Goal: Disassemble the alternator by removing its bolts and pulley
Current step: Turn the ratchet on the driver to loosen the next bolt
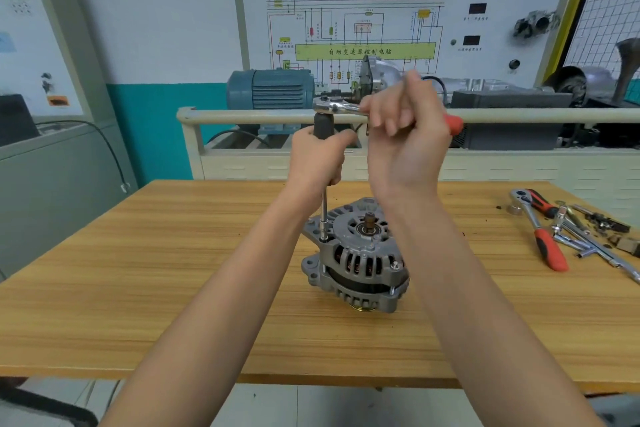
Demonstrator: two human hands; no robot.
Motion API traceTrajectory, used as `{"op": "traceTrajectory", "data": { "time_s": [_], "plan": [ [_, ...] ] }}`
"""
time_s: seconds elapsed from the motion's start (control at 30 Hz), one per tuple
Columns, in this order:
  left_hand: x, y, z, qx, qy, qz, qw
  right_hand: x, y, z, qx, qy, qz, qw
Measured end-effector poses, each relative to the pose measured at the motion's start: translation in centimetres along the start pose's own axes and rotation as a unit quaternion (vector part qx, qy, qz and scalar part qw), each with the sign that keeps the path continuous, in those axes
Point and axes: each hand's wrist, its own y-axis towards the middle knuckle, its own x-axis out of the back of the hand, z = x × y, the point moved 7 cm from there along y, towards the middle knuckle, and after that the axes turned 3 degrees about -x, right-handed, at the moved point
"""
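Observation:
A grey alternator [356,260] stands on the wooden table [173,270], shaft end up, its pulley at the bottom partly hidden. A long socket extension [324,215] rises from a bolt on its left rim. My left hand [318,156] grips the extension's black upper part. On top sits a chrome ratchet [334,105] with a red handle end [453,123]. My right hand [405,139] holds that ratchet handle, fingers curled round it.
A second red-handled ratchet [540,229], extension bars and small parts [588,236] lie at the table's right. Behind the table stands a beige rail frame [242,116] with a blue motor [273,90] and a wiring-diagram board [363,28].

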Motion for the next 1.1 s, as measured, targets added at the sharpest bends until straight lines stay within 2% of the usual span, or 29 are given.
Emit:
{"op": "traceTrajectory", "data": {
  "time_s": [0.13, 0.2, 0.27, 0.37, 0.47, 0.57, 0.63, 0.73, 0.83, 0.9, 0.97, 1.03, 1.1],
  "plan": [
    [-0.4, -0.1, -0.6, 0.006, -0.03, 0.11, 0.993, 2.6, 2.5, -1.4, -0.162, 0.183, -0.058, 0.968],
    [-1.0, -0.1, -0.6, 0.038, -0.058, 0.16, 0.985, 3.1, 2.9, -2.1, -0.196, 0.235, -0.091, 0.948],
    [-1.6, -0.2, -0.4, 0.062, -0.067, 0.19, 0.978, 3.3, 2.9, -2.1, -0.188, 0.241, -0.105, 0.946],
    [-1.4, 0.1, -0.1, 0.067, -0.059, 0.157, 0.984, 2.6, 2.0, -1.3, -0.129, 0.165, -0.08, 0.975],
    [-0.9, 0.2, -0.1, 0.048, -0.032, 0.07, 0.996, 0.5, 0.1, -0.2, 0.006, -0.01, -0.026, 1.0],
    [-0.5, 0.0, -0.4, 0.019, 0.021, -0.001, 1.0, -2.2, -2.3, 0.8, 0.161, -0.188, 0.03, 0.968],
    [-0.3, -0.1, -0.6, 0.006, 0.046, -0.024, 0.999, -3.4, -3.0, 0.8, 0.195, -0.23, 0.061, 0.951],
    [0.0, 0.0, -0.6, 0.007, 0.008, -0.036, 0.999, -2.4, -2.0, 0.6, 0.13, -0.184, 0.024, 0.974],
    [-0.4, 0.1, -0.3, 0.019, -0.025, 0.024, 0.999, -0.2, 0.3, 0.0, -0.001, -0.022, -0.018, 1.0],
    [-0.6, 0.2, -0.1, 0.021, -0.037, 0.079, 0.996, 1.4, 1.9, -0.6, -0.093, 0.094, -0.058, 0.989],
    [-0.8, 0.1, 0.1, 0.034, -0.05, 0.123, 0.991, 2.8, 2.9, -1.5, -0.166, 0.182, -0.115, 0.962],
    [-1.1, -0.2, 0.7, 0.058, -0.052, 0.157, 0.985, 3.4, 3.4, -2.2, -0.198, 0.226, -0.145, 0.943],
    [-1.3, -0.5, 1.3, 0.074, -0.054, 0.168, 0.981, 3.3, 3.3, -2.4, -0.192, 0.229, -0.141, 0.944]
  ]
}}
